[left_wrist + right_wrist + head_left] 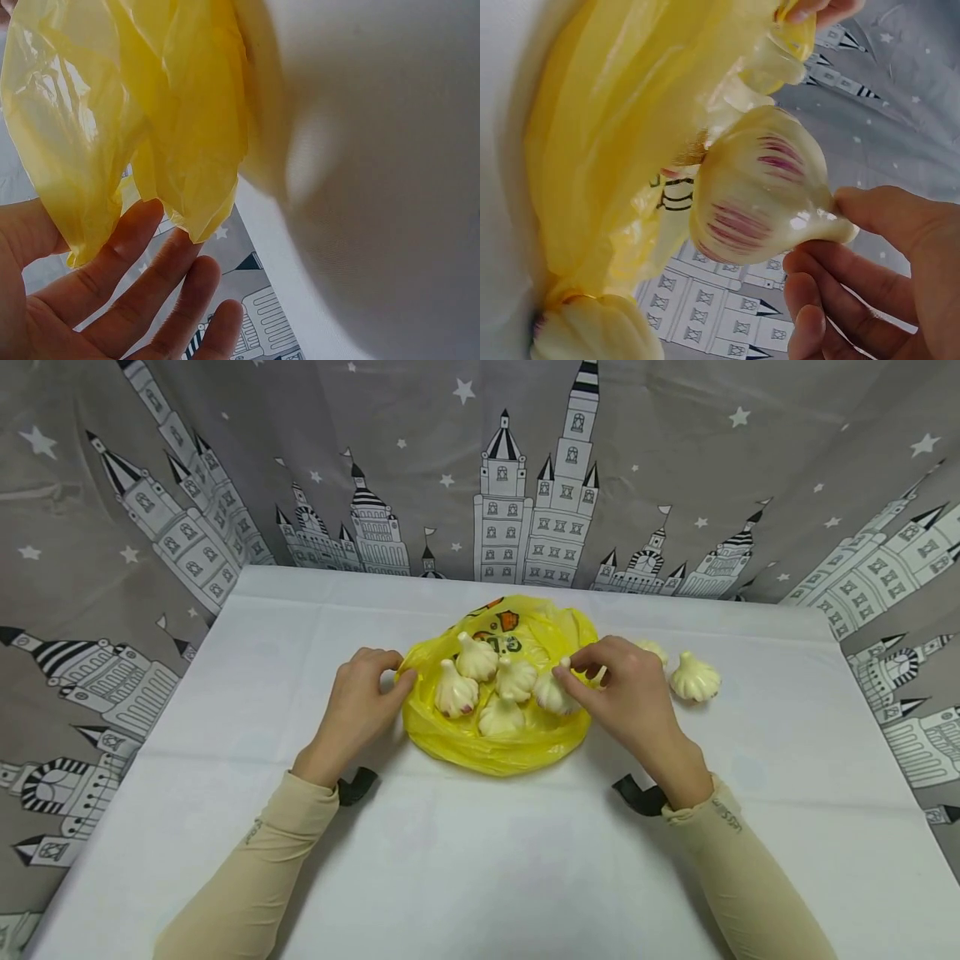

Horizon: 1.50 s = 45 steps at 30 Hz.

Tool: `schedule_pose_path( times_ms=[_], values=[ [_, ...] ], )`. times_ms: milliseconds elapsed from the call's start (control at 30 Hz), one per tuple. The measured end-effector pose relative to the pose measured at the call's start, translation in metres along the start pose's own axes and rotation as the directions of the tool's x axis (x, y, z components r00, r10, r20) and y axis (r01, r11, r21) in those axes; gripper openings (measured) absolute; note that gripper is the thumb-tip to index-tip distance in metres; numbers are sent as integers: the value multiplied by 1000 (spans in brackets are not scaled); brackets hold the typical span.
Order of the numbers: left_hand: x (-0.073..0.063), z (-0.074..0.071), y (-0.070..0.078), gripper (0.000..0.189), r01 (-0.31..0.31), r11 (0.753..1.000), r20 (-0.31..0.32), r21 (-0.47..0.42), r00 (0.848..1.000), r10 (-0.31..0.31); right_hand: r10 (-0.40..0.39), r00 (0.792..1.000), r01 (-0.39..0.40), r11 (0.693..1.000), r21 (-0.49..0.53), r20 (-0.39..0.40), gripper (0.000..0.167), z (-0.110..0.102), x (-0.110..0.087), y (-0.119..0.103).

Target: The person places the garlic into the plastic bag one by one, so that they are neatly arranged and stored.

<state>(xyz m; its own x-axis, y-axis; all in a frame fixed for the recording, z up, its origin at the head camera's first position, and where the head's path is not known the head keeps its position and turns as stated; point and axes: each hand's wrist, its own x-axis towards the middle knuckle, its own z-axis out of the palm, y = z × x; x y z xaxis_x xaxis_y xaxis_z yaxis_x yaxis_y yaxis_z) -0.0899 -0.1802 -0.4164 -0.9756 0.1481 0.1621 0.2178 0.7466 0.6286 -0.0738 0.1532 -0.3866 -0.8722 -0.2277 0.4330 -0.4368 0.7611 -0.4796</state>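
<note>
Grey castle-print backdrop behind white tabletop. Yellow plastic bag mid-tabletop, mouth open. Left hand at bag's left rim, pinching plastic between thumb and index finger, other fingers spread. Right hand pinching purple-streaked garlic bulb by stem, over bag's right side. Four more bulbs inside bag. Loose bulb on tabletop right of bag; second loose bulb partly hidden by right hand.

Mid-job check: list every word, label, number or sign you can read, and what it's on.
No text reads with certainty.
Yellow bag: green characters, too small and creased to read.
Right sleeve: dark handwriting, too blurred to read.
Left sleeve: dark marks, too small and blurred to read.
Pinched garlic bulb: purple streaks, no lettering visible.
</note>
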Motion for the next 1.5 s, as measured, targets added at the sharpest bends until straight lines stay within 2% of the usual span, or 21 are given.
schedule_pose_path(
  times_ms=[367,633,1100,1300,1500],
  values=[
    [0,0,1,24,5,1000,5,8,1000,-5,-61,987,62,998,-2,150,22,13,-2,6],
    [0,1,1,24,5,1000,2,8,1000,-5,-47,971,52,999,-14,235,21,19,-4,9],
    [0,0,0,22,-18,1000,-12,13,1000,18,-60,974,61,998,-1,219,26,21,-4,11],
    [0,0,0,22,-30,999,-18,13,999,30,-9,973,15,1000,-21,229,33,17,-3,11],
    [0,0,0,23,-25,1000,-14,15,1000,26,11,981,-5,999,-31,192,29,11,-1,11]
  ],
)
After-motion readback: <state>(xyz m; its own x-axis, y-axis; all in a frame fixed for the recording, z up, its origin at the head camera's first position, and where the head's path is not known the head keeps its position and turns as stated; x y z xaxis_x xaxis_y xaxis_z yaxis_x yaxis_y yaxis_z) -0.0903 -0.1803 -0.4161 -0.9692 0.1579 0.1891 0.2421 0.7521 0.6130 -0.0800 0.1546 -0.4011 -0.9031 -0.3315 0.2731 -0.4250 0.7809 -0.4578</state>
